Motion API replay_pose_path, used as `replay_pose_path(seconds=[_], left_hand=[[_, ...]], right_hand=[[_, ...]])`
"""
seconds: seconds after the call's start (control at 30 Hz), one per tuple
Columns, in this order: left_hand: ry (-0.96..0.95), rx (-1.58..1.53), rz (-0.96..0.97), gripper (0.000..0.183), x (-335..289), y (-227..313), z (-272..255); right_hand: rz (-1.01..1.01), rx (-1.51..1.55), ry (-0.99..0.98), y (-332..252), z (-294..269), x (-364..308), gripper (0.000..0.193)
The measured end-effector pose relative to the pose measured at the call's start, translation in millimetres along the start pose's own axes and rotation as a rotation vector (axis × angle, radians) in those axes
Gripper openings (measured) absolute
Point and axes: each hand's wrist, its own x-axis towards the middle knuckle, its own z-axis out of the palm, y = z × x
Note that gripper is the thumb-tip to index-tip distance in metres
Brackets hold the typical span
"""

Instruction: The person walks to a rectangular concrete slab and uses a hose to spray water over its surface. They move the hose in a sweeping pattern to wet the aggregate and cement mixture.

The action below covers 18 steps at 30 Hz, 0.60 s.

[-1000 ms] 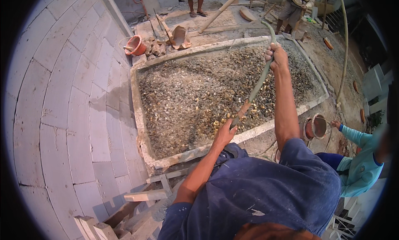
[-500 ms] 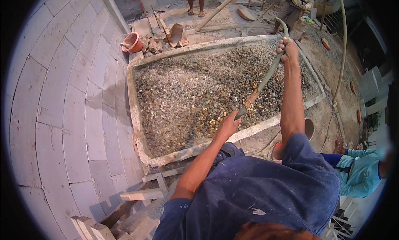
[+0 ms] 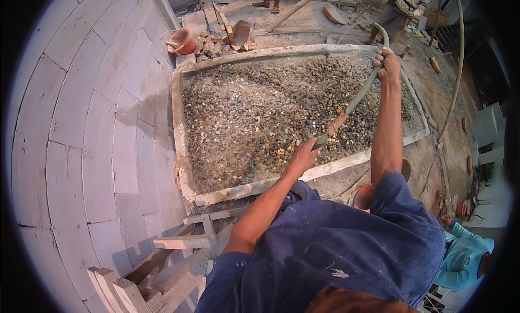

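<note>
A green hose (image 3: 361, 97) slants across a low-walled rectangular bed of gravel (image 3: 244, 112). My right hand (image 3: 389, 66) is closed round its upper stretch, toward the bed's far right corner, and the hose curves up beyond the fist. Lower down, my left hand (image 3: 303, 158) grips it close to the near wall. Between the hands, nearer the left one, a brown wrapped section (image 3: 337, 125) shows on the hose. The part under my left fingers is hidden, and I cannot make out any water. Pale and dark stones fill the bed, which has a pale rim (image 3: 238, 192).
A block wall (image 3: 86, 139) rises on the left. An orange bucket (image 3: 184, 41), rubble and a torn paper sack (image 3: 242, 35) lie behind the bed. Timber pieces (image 3: 184, 242) stand at near left. A person in teal (image 3: 465, 256) is at right; two others stand at the back.
The view has shifted slightly, so the bed and wall sit a little differently. Both hands keep their grip on the hose. The person in teal appears lower at the right.
</note>
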Motion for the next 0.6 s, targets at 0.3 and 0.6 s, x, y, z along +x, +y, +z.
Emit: replay_pose_path(seconds=[0.3,0.6], left_hand=[[0.015,0.034,-0.158,0.043,-20,-12,-12],[0.193,0.029,-0.166,0.044,-51,-37,-25]], right_hand=[[0.103,0.004,-0.077,39,21,-13,0.006],[0.230,0.009,-0.117,83,62,-40,0.005]])
